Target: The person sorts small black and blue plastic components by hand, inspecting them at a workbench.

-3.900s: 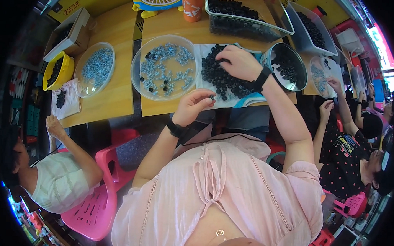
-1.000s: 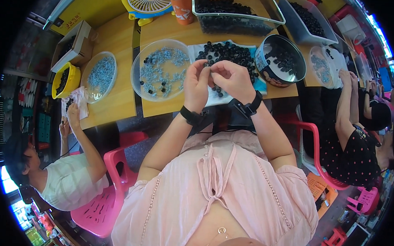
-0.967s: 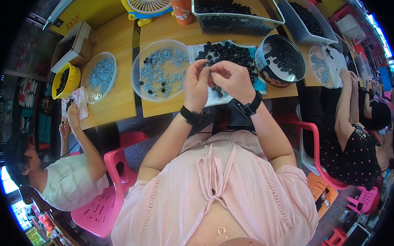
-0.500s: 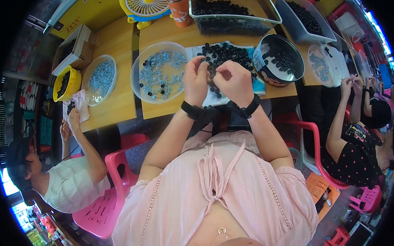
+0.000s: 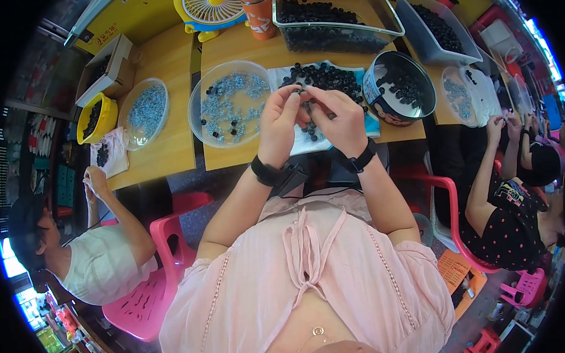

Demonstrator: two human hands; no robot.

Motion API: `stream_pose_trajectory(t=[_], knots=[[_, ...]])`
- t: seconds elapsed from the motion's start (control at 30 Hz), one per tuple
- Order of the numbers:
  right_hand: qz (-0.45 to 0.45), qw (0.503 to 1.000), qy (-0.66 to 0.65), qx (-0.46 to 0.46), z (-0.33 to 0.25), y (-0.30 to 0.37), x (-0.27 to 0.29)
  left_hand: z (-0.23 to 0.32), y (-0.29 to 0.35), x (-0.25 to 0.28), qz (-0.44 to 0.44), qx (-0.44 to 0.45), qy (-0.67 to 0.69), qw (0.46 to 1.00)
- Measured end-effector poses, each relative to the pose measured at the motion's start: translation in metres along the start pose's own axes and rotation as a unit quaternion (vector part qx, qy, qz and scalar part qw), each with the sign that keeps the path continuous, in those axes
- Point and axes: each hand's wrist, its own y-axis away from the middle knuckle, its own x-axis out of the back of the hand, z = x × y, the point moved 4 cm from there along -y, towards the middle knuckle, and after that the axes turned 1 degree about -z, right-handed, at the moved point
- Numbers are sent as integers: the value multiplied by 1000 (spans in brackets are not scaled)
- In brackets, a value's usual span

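Observation:
My left hand [image 5: 278, 121] and my right hand [image 5: 341, 121] meet at the fingertips above a pile of small black round pieces [image 5: 326, 77]. My left thumb and forefinger pinch one small black piece [image 5: 297, 91], and the right fingertips close in beside it. Whatever the right fingers hold is hidden or too small to name. Beneath the pile lies a white and turquoise cloth [image 5: 371, 126]. Left of my hands sits a shallow round clear tray [image 5: 194, 114] with small light-blue pieces and a few black ones. A round tin [image 5: 429, 106] holding black pieces stands to the right.
Clear bins [image 5: 337, 40] of black pieces, an orange tumbler [image 5: 258, 17] and a yellow-and-blue fan [image 5: 215, 3] line the back. At left are another tray [image 5: 165, 104], a yellow tub [image 5: 107, 117] and a co-worker's hands [image 5: 95, 183]. Another co-worker's hands [image 5: 502, 125] work at right.
My right fingers have unfolded from a tighter curl and moved left, now meeting the left fingertips. The left co-worker's hands have drawn back from the cloth with black pieces.

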Motion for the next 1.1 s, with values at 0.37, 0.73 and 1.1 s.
stream_pose_trajectory(t=[0.37, 0.73, 1.1], knots=[[28, 993, 19, 117, -17, 7, 6, 10, 9, -1, -24, 96, 145, 984], [-13, 925, -334, -182, -19, 13, 9, 21, 27, 0, -54, 15, -8, 998], [-56, 948, -279, -140, -35, 12, 13, 40, 38, 2, -61, -38, -104, 992]])
